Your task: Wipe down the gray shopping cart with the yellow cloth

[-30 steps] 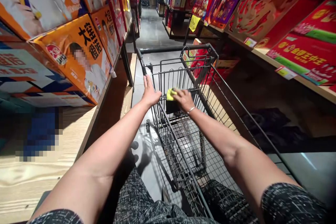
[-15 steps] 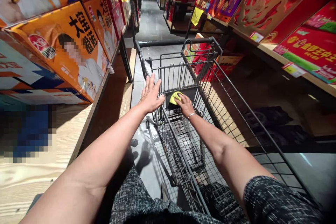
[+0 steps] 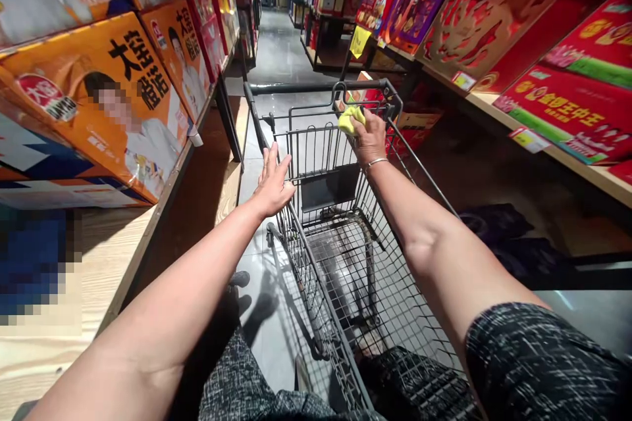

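Observation:
A dark wire shopping cart [image 3: 330, 316] stands before me, its handle bar [image 3: 316, 87] at the far end. My left hand [image 3: 273, 183] is at the cart's left side rim, fingers stretched out and apart; whether the palm presses on the rim I cannot tell. In my right hand [image 3: 371, 138] a crumpled yellow cloth [image 3: 351, 120] is bunched at the upper wires near the handle's right end. The fingers partly hide the cloth. Below it, a dark panel [image 3: 330, 189] is fixed to the cart's far wire wall.
Orange boxes [image 3: 99, 105] are stacked on the wooden shelf [image 3: 118, 247] at left. Red gift boxes [image 3: 573, 105] line the right shelf, with price tags on its edge. Between the shelves, a grey tiled aisle [image 3: 279, 33] runs away behind the cart.
My right hand has moved up with the yellow cloth, from the dark panel to the upper wires by the handle. My left hand stays at the side rim. The view has shifted slightly.

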The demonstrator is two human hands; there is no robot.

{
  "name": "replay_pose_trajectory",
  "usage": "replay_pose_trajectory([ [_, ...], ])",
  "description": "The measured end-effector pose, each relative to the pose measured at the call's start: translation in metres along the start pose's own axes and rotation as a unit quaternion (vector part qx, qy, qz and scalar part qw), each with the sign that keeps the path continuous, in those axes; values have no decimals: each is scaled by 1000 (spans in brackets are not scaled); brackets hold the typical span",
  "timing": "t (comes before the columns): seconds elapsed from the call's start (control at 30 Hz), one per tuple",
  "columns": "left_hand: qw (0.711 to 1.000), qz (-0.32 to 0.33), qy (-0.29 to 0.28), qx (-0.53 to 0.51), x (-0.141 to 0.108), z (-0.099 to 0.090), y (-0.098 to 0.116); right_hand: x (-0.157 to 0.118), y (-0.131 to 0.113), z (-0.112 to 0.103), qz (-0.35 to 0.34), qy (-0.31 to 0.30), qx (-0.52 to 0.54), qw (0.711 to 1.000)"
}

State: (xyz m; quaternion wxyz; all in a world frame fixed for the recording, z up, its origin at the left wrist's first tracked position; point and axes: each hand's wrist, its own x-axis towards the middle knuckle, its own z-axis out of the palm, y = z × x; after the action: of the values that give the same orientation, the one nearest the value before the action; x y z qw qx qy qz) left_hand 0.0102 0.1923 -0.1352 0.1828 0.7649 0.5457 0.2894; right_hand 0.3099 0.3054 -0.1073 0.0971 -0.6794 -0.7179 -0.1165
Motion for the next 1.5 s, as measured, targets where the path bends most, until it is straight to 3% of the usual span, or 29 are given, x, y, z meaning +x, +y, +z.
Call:
replay_pose_trajectory([
  [0.1,1000,-2,2,10,0,2,-1,-24,-1,25,2,-17,16,1000],
  [0.27,1000,7,10,18,-1,4,-2,-132,-12,98,41,-152,13,987],
  [0.37,1000,3,4,21,-1,-1,1,-170,-8,120,67,-198,11,978],
  [0.43,998,-15,-18,59,1,-8,9,-164,2,117,67,-195,11,978],
  [0.53,983,-17,-88,158,3,-21,30,-116,29,91,54,-138,4,989],
  [0.67,949,75,-196,233,-1,-30,60,-33,62,57,33,-4,50,998],
  [0.77,931,129,-221,260,-8,-28,68,-10,67,66,38,87,120,988],
  [0.87,929,142,-197,278,-14,-25,65,-38,55,103,56,52,138,987],
  [1.0,930,147,-185,282,-13,-25,60,-111,45,148,69,-77,117,988],
  [1.13,917,138,-213,308,-6,-27,65,-154,60,166,68,-162,108,979],
  [1.27,907,129,-222,334,-3,-26,69,-171,63,180,171,-210,112,956],
  [1.37,914,126,-207,326,-5,-23,70,-186,36,196,252,-294,107,916],
  [1.5,932,139,-179,284,-7,-20,66,-202,-36,210,254,-337,121,899],
])
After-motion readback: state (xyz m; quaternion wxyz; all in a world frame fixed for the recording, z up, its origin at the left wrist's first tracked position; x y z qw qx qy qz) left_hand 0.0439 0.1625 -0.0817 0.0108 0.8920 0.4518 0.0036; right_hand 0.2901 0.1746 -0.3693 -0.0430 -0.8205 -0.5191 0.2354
